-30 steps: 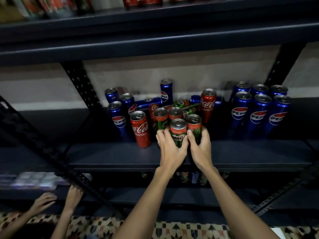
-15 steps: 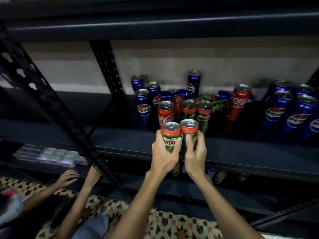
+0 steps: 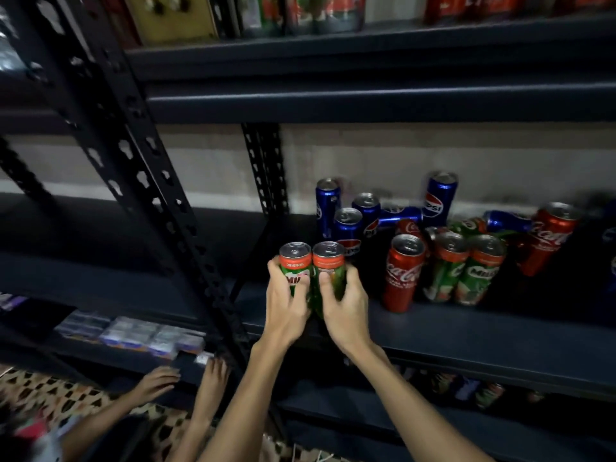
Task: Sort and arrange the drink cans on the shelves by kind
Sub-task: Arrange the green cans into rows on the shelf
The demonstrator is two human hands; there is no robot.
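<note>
On the shelf [image 3: 466, 335] a mixed heap of Pepsi, Coca-Cola and Milo cans [image 3: 443, 241] awaits sorting, while near its front left edge the left hand [image 3: 286, 305] and right hand [image 3: 346, 308] each clamp 1 Milo can [image 3: 295, 261].

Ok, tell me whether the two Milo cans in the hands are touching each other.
Touching. The head view shows the left Milo can and the right Milo can pressed side by side, their orange bands meeting with no gap, gripped by the left hand and right hand.
</note>
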